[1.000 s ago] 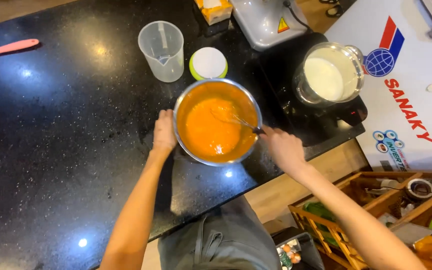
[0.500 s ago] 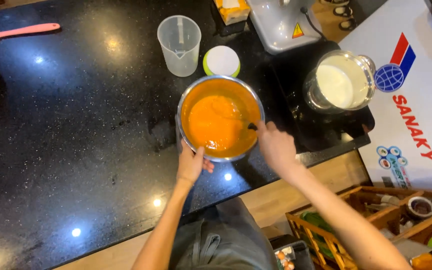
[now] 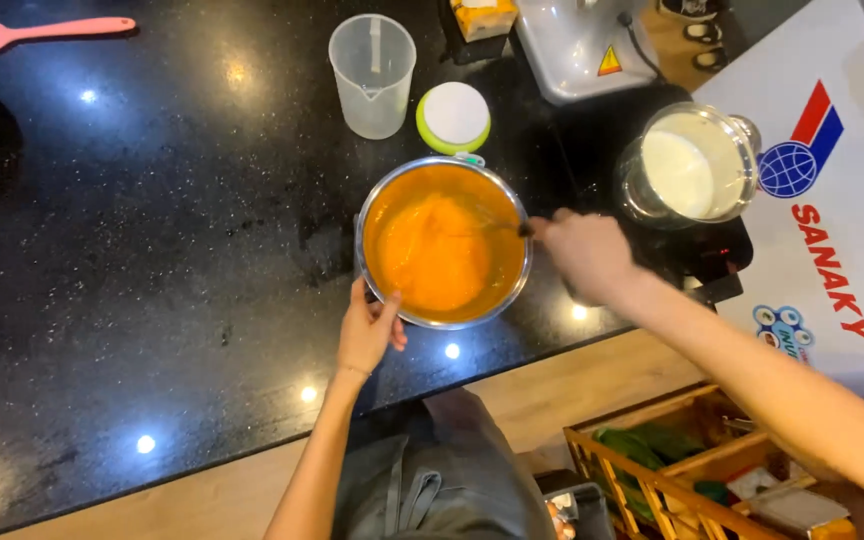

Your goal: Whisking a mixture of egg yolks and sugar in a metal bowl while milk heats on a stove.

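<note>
A steel mixing bowl [image 3: 377,195] full of orange batter [image 3: 437,250] sits on the black speckled counter [image 3: 152,250]. My left hand [image 3: 367,330] grips the bowl's near rim, thumb against the edge. My right hand [image 3: 587,255] is at the bowl's right side, closed on the dark handle of a whisk [image 3: 497,226] whose wires sit blurred in the batter.
Behind the bowl stand a clear measuring jug [image 3: 372,75] and a white lid with a green rim [image 3: 454,117]. A glass pot of white liquid [image 3: 692,165] sits on a black hob at right. A pink spatula [image 3: 37,33] lies far left. A wooden crate [image 3: 672,470] stands below the counter.
My left hand slid from the bowl's left side round to its near rim. The whisk has kept moving through the batter, and the view has shifted so the bowl sits lower in frame.
</note>
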